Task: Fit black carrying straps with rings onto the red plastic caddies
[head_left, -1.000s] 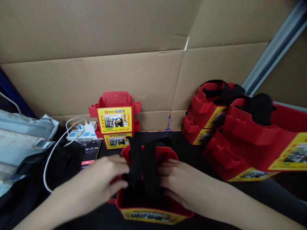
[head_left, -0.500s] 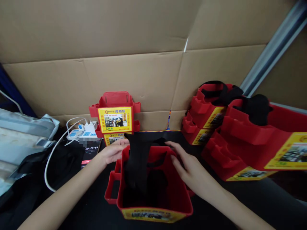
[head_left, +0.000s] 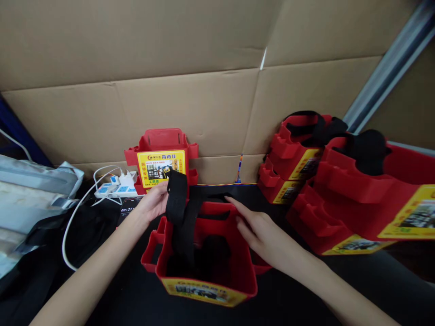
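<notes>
A red plastic tool box [head_left: 243, 267] with a yellow label sits in front of me on the black surface, its opening facing up. A black webbing strap [head_left: 177, 199] loops over its back left corner and runs down inside, where more black material lies in shadow. My left hand [head_left: 155, 203] is closed on the strap's raised loop, behind the left corner; some fingertips are hidden. My right hand [head_left: 254, 231] grips the box's back right rim, thumb inside and fingers behind it.
More red tool boxes stand stacked at back centre [head_left: 163, 140] and on the right [head_left: 356, 185], several with black straps. On the left are a power strip [head_left: 118, 188], a phone [head_left: 127, 208], a white cable [head_left: 66, 235] and a grey-white plastic bag [head_left: 34, 199]. Cardboard [head_left: 190, 108] walls the back.
The left hand has risen and moved left, lifting the strap loop higher above the corner. The box has shifted slightly left and turned a little, with the right hand still on its rim.
</notes>
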A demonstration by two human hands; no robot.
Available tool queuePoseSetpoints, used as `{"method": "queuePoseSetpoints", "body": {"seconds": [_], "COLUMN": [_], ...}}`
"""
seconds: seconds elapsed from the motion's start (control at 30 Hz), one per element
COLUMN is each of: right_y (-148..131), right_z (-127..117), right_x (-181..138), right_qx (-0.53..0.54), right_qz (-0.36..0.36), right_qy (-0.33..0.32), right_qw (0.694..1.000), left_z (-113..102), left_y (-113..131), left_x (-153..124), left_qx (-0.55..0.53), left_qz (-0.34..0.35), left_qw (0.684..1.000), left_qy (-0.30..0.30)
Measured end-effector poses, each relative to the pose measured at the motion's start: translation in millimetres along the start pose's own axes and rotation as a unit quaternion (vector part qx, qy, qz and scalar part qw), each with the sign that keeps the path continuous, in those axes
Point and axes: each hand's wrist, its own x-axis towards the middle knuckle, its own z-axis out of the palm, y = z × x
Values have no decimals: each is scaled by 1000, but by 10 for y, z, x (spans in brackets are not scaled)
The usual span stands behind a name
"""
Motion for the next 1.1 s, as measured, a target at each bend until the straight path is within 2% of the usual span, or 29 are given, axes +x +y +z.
{"method": "queuePoseSetpoints", "body": {"seconds": [0.1, 0.2, 0.27, 0.3, 0.37, 0.43, 0.5, 0.57, 0.63, 0.7, 0.77, 0.8, 0.87, 0.97, 1.0, 1.03, 1.07, 1.1], "right_y": [13, -33, -120, -180, -316, -441, -521, -539, -503, -439, -381, -364, -360, -407, -423, -433, -437, -432], "right_z": [0, -52, -101, -118, -115, -61, 17, 76, 96, 94, 104, 120, 177, 284, 311, 327, 328, 314], "right_x": [27, -5, -43, -52, -28, 63, 193, 303, 338, 289, 195, 152, 107, 151, 176, 193, 194, 176], "right_qx": [-41, -76, -64, -47, -7, 32, 48, 41, 19, -19, -79, -118, -204, -317, -340, -353, -355, -345], "right_qz": [10, 18, 24, 27, 32, 31, 25, 4, -26, -60, -76, -73, -55, -29, -25, -24, -27, -39], "right_qy": [4, 95, 150, 147, 80, -5, -45, -55, -64, -88, -118, -130, -150, -178, -182, -182, -173, -159], "right_qw": [999, 992, 986, 988, 996, 999, 998, 998, 997, 994, 987, 982, 966, 931, 922, 918, 918, 924], "left_z": [50, 90, 114, 130, 178, 247, 324, 395, 447, 471, 469, 463, 455, 469, 479, 489, 498, 503], "left_y": [32, 111, 177, 208, 252, 269, 263, 240, 199, 129, 28, -28, -132, -225, -233, -229, -213, -186], "left_x": [-29, -168, -300, -361, -444, -457, -431, -431, -509, -658, -818, -882, -955, -942, -925, -911, -906, -914], "left_qx": [16, 114, 223, 279, 379, 446, 472, 473, 477, 516, 592, 638, 732, 839, 857, 866, 866, 859], "left_qz": [-3, 20, 95, 136, 191, 204, 207, 220, 245, 238, 189, 160, 123, 108, 106, 108, 114, 121], "left_qw": [1000, 993, 970, 949, 900, 866, 853, 852, 844, 823, 781, 748, 659, 510, 475, 454, 449, 458], "left_qy": [-11, -30, 20, 55, 100, 97, 74, 47, 28, 1, -53, -83, -127, -158, -167, -177, -187, -195]}}
